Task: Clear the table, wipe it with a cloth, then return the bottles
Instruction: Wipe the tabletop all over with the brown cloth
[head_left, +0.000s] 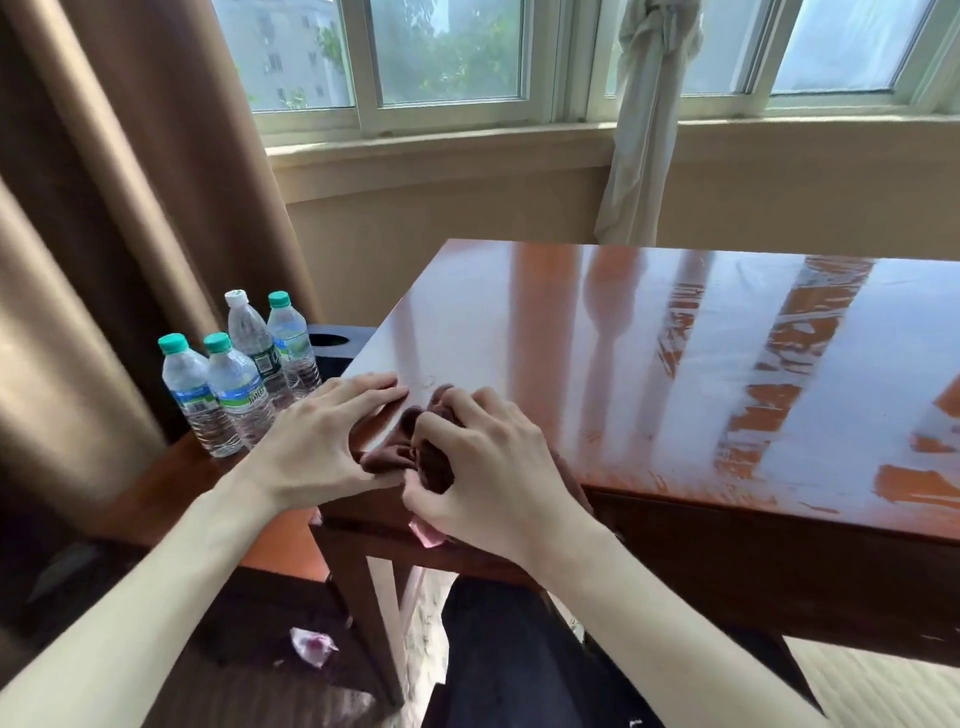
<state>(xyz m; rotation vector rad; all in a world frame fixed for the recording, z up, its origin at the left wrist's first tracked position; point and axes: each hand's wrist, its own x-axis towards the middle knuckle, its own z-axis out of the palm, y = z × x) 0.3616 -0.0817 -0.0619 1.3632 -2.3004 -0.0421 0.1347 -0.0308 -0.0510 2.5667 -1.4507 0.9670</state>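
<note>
Now the right hand (483, 457) grips the soft brown cloth (415, 457), bunched at the near left corner of the table (675, 364). It squashes easily, so a handful holds best. The left hand (322, 441) lies flat beside it, thumb touching.

Arms: both bare, reaching forward from the lower corners and converging toward the middle.
Left hand (324, 441): palm down, fingers straight and close together pointing right, pressed flat; thumb tucked below toward the other hand.
Right hand (480, 467): just beside the left, knuckles up, fingers curled and bunched, gripping a cloth (426, 457).
Wrists: left nearly straight; right bent slightly, forearm angled up from the lower right.
Spacing: thumbs nearly meeting.
</note>
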